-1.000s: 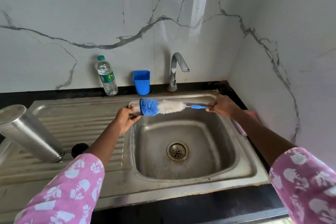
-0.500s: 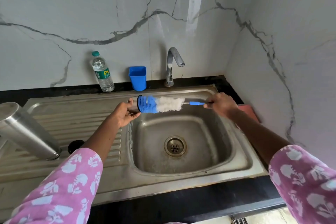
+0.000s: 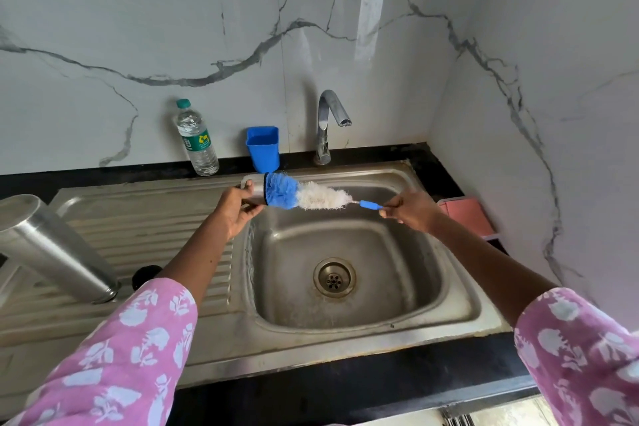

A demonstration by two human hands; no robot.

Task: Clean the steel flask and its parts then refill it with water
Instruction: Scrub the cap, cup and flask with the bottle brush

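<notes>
My left hand [image 3: 232,210] grips a small steel flask cup [image 3: 255,191] held sideways over the sink's left rim. A bottle brush [image 3: 304,196] with blue and white bristles has its blue end at the cup's mouth. My right hand [image 3: 411,212] pinches the brush's blue handle [image 3: 370,206] above the basin. The steel flask body [image 3: 52,249] lies tilted on the drainboard at the far left, mouth toward the sink. A black cap [image 3: 145,274] sits beside the flask's mouth, partly hidden by my left sleeve.
A steel sink [image 3: 345,273] with a drain [image 3: 334,277] fills the middle, and its tap [image 3: 328,124] is off. Against the back wall stand a plastic water bottle [image 3: 197,138] and a blue holder [image 3: 262,148]. At the right wall sits a pink sponge [image 3: 465,214].
The brush has tilted, its handle end now lower on the right. Both hands stay in place over the sink. The camera view has shifted slightly.
</notes>
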